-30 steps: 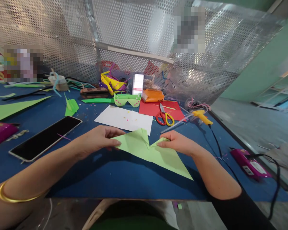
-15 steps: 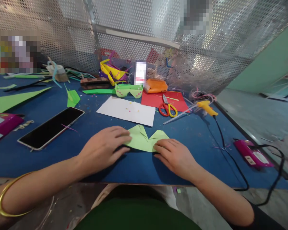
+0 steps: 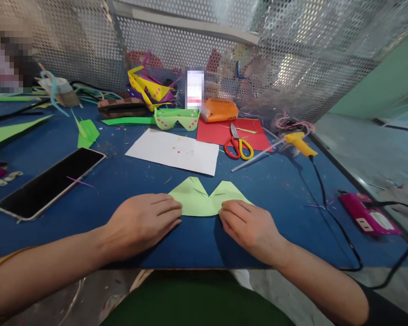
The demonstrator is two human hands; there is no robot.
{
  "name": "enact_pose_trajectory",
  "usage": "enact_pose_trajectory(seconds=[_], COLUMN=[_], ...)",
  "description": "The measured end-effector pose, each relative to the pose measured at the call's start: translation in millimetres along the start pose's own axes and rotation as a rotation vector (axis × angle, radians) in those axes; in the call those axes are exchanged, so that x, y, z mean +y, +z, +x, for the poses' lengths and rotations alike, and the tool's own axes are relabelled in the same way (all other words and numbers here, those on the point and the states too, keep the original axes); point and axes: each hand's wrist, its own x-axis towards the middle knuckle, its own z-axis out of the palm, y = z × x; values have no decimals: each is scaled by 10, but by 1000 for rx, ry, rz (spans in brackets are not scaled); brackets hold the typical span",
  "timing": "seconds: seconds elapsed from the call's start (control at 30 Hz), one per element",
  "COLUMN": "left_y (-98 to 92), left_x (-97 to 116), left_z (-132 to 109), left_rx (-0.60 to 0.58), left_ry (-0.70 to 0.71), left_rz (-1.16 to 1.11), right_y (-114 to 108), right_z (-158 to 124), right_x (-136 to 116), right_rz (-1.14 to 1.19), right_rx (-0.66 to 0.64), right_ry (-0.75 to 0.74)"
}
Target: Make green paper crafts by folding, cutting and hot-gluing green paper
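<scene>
A light green paper cutout (image 3: 200,203) with two peaks and a V notch between them lies at the front of the blue table. My left hand (image 3: 149,219) grips its left end, fingers together on top and the thumb low at the near edge. At the right end, my right hand (image 3: 248,224) pinches the same paper in a like way. The fingers cover both outer ends of the cutout. Just beyond it lies a white sheet (image 3: 177,151) with small coloured bits on it.
Red-and-yellow-handled scissors (image 3: 238,147) rest on red paper (image 3: 217,134). A yellow glue gun (image 3: 301,144) trails a cord at the right, near a magenta power box (image 3: 367,213). Green paper glasses (image 3: 177,120) stand behind; a phone (image 3: 51,183) lies left.
Both hands have closed more firmly on the paper's ends, the left fingers drawing together and shifting slightly left. More of the cutout shows, and the view has tilted down a little.
</scene>
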Motion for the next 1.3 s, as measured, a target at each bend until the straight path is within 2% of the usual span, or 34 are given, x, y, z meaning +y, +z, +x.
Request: enact_pose_trajectory(seconds=[0.07, 0.2, 0.43, 0.53, 0.63, 0.77, 0.97, 1.13, 1.3], left_y=[1, 52, 128, 120, 104, 98, 130, 136, 119], left_x=[74, 145, 89, 88, 87, 74, 74, 77, 47], left_z=[166, 425, 384, 393, 416, 421, 411, 442, 492], left_rx=[-69, -101, -136, -134, -86, -53, -8, -45, -108], left_ry=[-3, -47, 68, 38, -25, -78, -67, -93, -251], left_rz=[-58, -66, 0, -13, -101, -260, -286, -302, -418], right_y=[2, 8, -8, 12, 26, 12, 13, 35, 41], right_z=[17, 1, 18, 43, 65, 111, 131, 140, 216], right_x=[-14, -28, -40, -37, -45, -76, -80, -69, -66], right_rz=[30, 64, 55, 14, -8, 92, 252, 338, 284], right_rx=[-1, -5, -14, -47, -47, -26, -6, -37, -116], right_ry=[46, 110, 108, 30, -48, 101, 244, 303, 369])
